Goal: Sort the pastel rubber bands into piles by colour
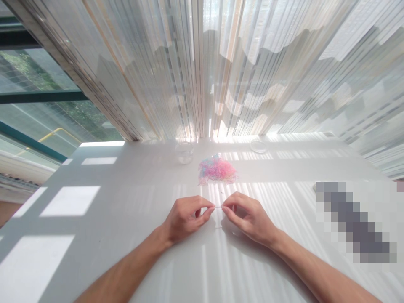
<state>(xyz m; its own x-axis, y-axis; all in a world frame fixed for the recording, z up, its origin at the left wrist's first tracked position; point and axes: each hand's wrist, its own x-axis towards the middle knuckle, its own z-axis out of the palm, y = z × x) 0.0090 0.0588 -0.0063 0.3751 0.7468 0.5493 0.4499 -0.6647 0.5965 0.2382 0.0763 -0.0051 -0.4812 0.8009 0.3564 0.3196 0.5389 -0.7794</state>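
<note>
My left hand (186,218) and my right hand (249,219) face each other above the white table (94,176), with their fingertips pinching a thin pale elastic band (218,207) from either side. The band looks stretched between them, though it is too fine to see in detail. A little beyond the fingertips lies a loose heap of pink and blue elastic bands (217,170). Neither hand touches the heap.
A small transparent cup (184,153) and a shallow transparent dish (259,146) stand at the table's far edge. Sheer striped curtains (221,71) hang behind it, and a window (41,97) is at the left. A pixelated patch (353,223) hides something at the right.
</note>
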